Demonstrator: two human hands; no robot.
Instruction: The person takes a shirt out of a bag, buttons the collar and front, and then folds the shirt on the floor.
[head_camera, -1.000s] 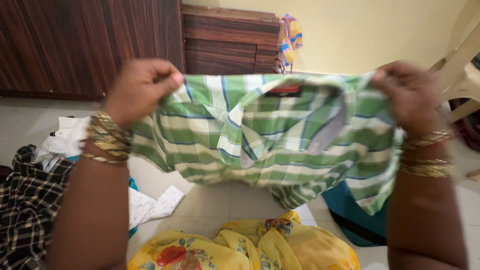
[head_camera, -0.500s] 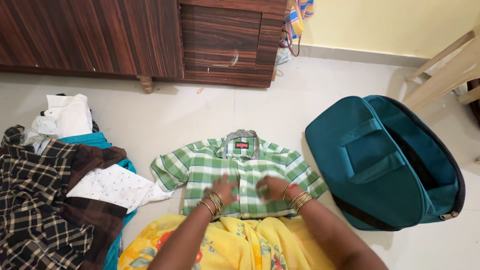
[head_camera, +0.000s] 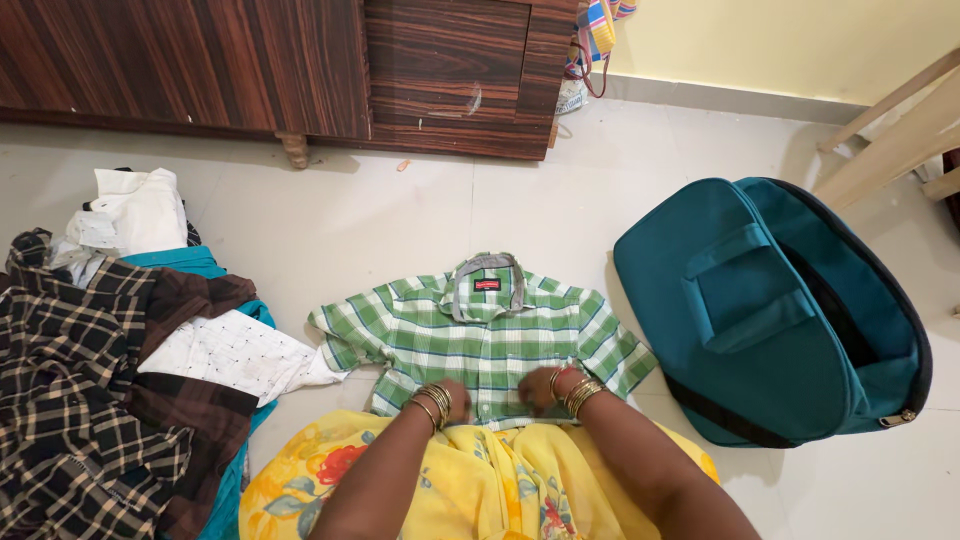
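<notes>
Hands (head_camera: 495, 395) on shirt (head_camera: 480, 335) hem (bag (head_camera: 770, 310) near).

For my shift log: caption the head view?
Both hands press a green checked shirt flat on the floor.

Both hands (head_camera: 495, 395) press green checked shirt (head_camera: 480, 335) flat.

Teal bag (head_camera: 770, 310), clothes pile (head_camera: 110, 370), wooden cabinet (head_camera: 300, 70)
</notes>
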